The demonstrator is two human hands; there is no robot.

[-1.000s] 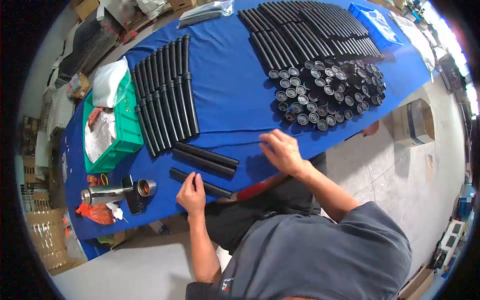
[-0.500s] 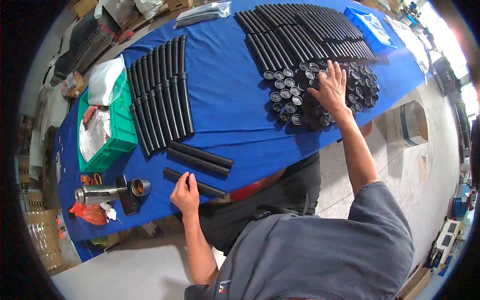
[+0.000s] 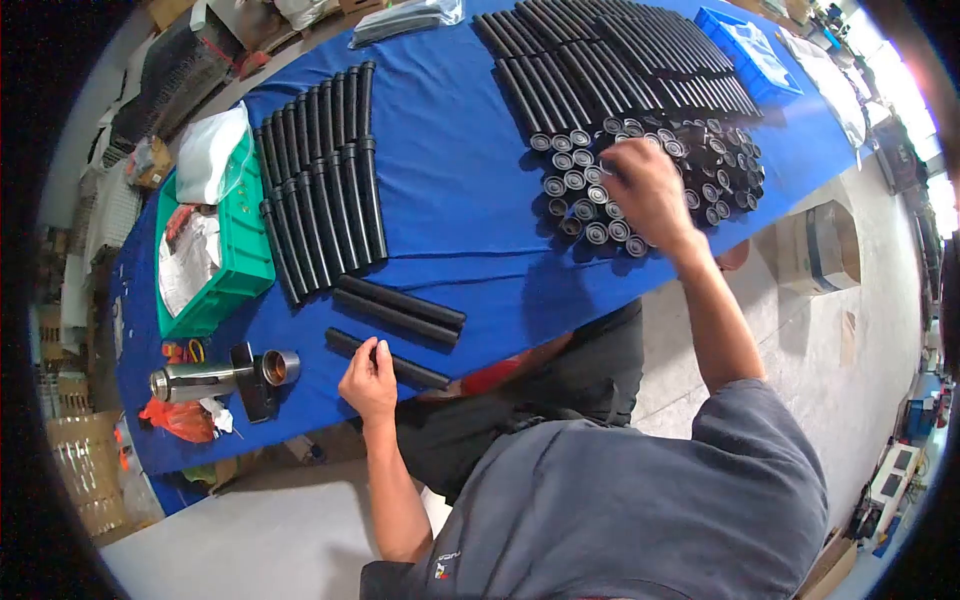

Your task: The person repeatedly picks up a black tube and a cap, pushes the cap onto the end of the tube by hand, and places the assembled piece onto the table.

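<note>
My left hand (image 3: 369, 382) is at the table's near edge, thumb and fingers pressed together, in front of a short black tube (image 3: 420, 374). Whether anything is between its fingertips, I cannot make out. Two more black tubes (image 3: 400, 308) lie just beyond, side by side. On the right, my right hand (image 3: 648, 190) is over a cluster of round black caps (image 3: 597, 232) with ringed faces. Its fingers are curled inward, and what they hold, if anything, is hidden.
Black tubes with collars (image 3: 325, 215) lie in two rows on the blue cloth (image 3: 450, 180). Many thinner tubes (image 3: 600, 75) lie behind the caps. A green crate (image 3: 250, 245), a steel flask (image 3: 200, 382), a metal cup (image 3: 281, 367) and a phone (image 3: 254, 385) are leftward. A blue tray (image 3: 745, 50) stands far right.
My right hand has gone from spread fingers to curled ones over the caps, shifting slightly left and nearer. My left hand stays almost in place, its fingertips drawn closer together.
</note>
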